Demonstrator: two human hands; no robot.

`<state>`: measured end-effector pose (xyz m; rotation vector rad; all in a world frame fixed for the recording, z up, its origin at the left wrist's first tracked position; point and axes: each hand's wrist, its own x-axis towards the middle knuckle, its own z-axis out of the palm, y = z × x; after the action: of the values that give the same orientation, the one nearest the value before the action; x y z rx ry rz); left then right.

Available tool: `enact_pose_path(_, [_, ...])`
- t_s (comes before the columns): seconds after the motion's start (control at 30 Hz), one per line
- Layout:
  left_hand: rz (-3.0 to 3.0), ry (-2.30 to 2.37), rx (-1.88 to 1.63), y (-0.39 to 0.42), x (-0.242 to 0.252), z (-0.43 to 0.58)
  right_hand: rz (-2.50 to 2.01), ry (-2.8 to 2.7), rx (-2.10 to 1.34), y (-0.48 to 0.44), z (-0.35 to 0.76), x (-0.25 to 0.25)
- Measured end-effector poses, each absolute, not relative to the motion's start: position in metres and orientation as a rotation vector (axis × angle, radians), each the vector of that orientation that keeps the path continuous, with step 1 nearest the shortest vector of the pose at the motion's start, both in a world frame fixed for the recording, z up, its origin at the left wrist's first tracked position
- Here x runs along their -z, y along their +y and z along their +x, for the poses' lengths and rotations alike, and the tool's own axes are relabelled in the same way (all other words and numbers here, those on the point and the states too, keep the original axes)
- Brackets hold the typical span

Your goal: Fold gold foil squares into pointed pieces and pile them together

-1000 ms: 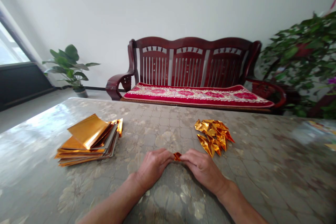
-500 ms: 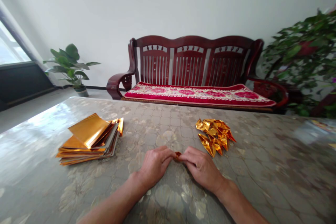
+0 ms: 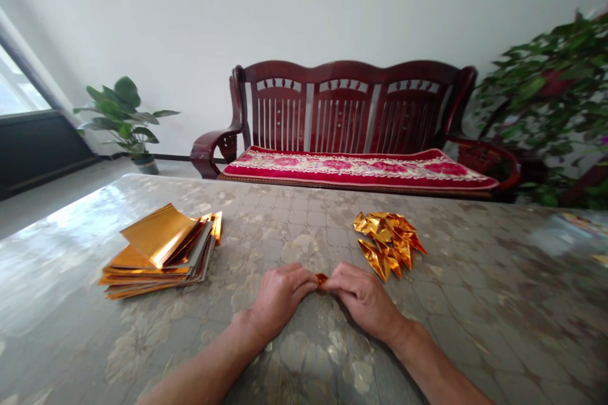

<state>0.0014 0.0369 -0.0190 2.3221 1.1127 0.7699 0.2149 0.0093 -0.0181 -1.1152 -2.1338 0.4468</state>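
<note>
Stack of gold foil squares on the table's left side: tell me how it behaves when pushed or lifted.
The stack of gold foil squares is probably light and floppy: its top sheet curls upward. The sheets look slick and sit fanned, so a push would likely slide them apart across the glossy tabletop.

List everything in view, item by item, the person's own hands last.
stacked square foil sheets: one stack, gold, table left
folded foil triangles: one pile, gold, table right
small folded foil piece: one, gold, between hands
marble-patterned tabletop: one, grey, under these
slatted wooden bench: one, dark red, beyond table
floral bench cushion: one, red, on bench
potted broadleaf plant: one, green, left floor
leafy plant: one, green, far right
window: one, bright, far left
left hand: one, pinching the piece
right hand: one, pinching the piece
</note>
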Motion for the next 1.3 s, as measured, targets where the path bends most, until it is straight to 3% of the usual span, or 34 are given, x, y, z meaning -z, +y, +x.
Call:
enact_pose_path(1.0, [2.093,1.009,-0.811,0.025,0.016,0.008,-1.368,-1.940,-0.433,0.000,0.204,0.020])
enact_pose_path(1.3, [1.975,1.185,-0.820,0.028,0.018,0.013,-1.389,-1.886,-0.388,-0.001,0.202,0.022])
